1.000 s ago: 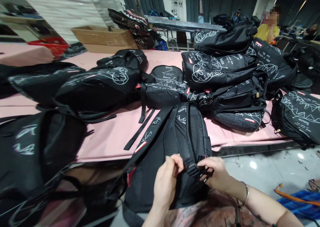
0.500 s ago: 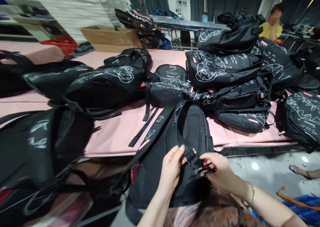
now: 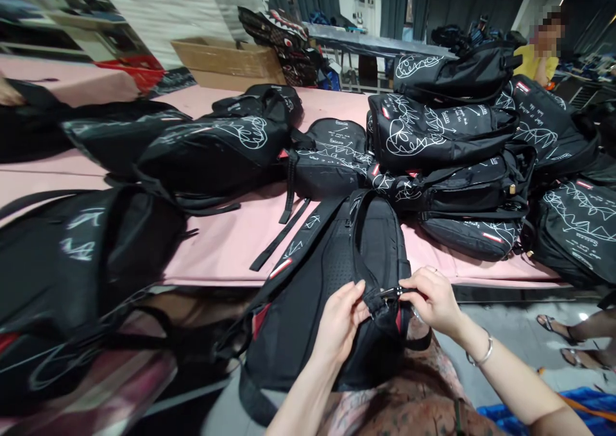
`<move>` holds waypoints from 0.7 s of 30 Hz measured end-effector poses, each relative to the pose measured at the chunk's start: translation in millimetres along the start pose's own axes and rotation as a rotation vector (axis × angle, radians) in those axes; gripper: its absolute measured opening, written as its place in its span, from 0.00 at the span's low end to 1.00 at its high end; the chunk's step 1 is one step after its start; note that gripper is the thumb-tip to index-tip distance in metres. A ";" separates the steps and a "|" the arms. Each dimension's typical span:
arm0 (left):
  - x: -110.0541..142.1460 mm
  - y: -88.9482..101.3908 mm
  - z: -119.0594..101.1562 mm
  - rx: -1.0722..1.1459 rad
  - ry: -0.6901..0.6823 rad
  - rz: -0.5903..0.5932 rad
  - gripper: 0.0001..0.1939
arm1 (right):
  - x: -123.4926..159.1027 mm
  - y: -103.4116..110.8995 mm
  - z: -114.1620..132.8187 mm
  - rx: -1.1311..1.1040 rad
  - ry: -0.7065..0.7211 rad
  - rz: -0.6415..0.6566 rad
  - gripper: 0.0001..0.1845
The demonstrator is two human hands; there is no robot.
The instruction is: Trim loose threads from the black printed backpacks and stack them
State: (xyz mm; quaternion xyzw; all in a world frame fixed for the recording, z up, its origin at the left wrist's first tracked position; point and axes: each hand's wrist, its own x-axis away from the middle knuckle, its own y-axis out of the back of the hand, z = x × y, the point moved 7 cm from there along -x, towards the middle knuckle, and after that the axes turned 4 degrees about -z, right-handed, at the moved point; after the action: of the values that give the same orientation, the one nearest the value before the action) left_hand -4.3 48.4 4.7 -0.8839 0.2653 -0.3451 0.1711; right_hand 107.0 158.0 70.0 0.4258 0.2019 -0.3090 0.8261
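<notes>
A black backpack lies back-side up, half on my lap and half on the edge of the pink table. My left hand pinches its right shoulder strap near the lower end. My right hand grips the strap buckle from the other side, fingers closed on it. The hands almost touch at the buckle. A bracelet sits on my right wrist.
Several black backpacks with white line drawings cover the table: a stack at the right, more at the left and front left. A cardboard box stands behind. A person in yellow sits far right. Someone's sandalled feet are on the floor.
My right hand moved up onto the strap's buckle and closed on it. The left hand stayed pinched on the strap. The view shifted slightly to the left.
</notes>
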 end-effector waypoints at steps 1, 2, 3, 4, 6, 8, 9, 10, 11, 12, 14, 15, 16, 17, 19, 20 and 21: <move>0.1 -0.1 -0.2 0.000 0.002 -0.001 0.16 | -0.5 1.2 0.3 0.002 -0.001 -0.004 0.05; 0.2 -0.4 -0.4 -0.002 0.005 -0.001 0.16 | -0.6 2.3 0.4 0.000 -0.003 -0.006 0.05; 0.3 -1.0 -0.5 -0.009 0.009 0.001 0.16 | -0.2 2.9 0.5 -0.005 -0.004 -0.004 0.05; 0.4 -1.6 -0.4 -0.024 0.013 0.005 0.16 | 0.5 3.0 0.9 -0.006 0.000 0.004 0.05; 0.3 -2.6 0.4 -0.067 0.021 0.015 0.16 | 2.3 1.3 2.8 0.011 0.021 0.033 0.06; 0.0 -3.3 1.9 -0.105 0.024 0.027 0.16 | 4.0 -1.3 5.4 0.059 0.049 0.061 0.07; -0.4 -3.4 2.7 -0.115 0.023 0.031 0.17 | 4.6 -2.5 7.1 0.092 0.067 0.070 0.08; -0.7 -3.3 3.5 -0.119 0.022 0.033 0.17 | 5.0 -3.4 9.0 0.128 0.087 0.076 0.09; -1.1 -3.0 4.3 -0.121 0.021 0.032 0.17 | 5.2 -4.0 11.1 0.167 0.106 0.078 0.09; -1.4 -2.6 4.9 -0.123 0.020 0.029 0.18 | 5.1 -4.4 13.1 0.207 0.124 0.079 0.10; -1.8 -1.6 5.3 -0.124 0.018 0.017 0.18 | 4.3 -4.8 16.4 0.273 0.144 0.086 0.10; -1.8 -1.1 5.2 -0.125 0.016 0.012 0.18 | 3.8 -4.7 17.3 0.287 0.145 0.087 0.10; -1.8 -0.7 4.9 -0.125 0.016 0.007 0.18 | 3.3 -4.3 17.4 0.276 0.136 0.083 0.10; -1.7 -0.5 4.4 -0.124 0.016 0.006 0.18 | 3.1 -3.6 16.3 0.238 0.111 0.072 0.09; -1.9 0.3 2.7 -0.114 0.007 0.007 0.17 | 4.4 -1.8 7.2 0.076 -0.019 0.020 0.07; -2.2 0.9 1.5 -0.100 -0.001 0.006 0.17 | 7.1 -2.4 -1.2 -0.037 -0.127 -0.009 0.05; -2.6 1.8 0.2 -0.077 -0.013 0.000 0.17 | 11.8 -5.6 -10.8 -0.159 -0.250 -0.030 0.05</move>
State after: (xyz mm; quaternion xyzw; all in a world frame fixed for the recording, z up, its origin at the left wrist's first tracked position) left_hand -6.4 48.5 2.3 -0.8920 0.2774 -0.3288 0.1388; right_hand 111.0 160.5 53.8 0.3140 0.1279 -0.3550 0.8712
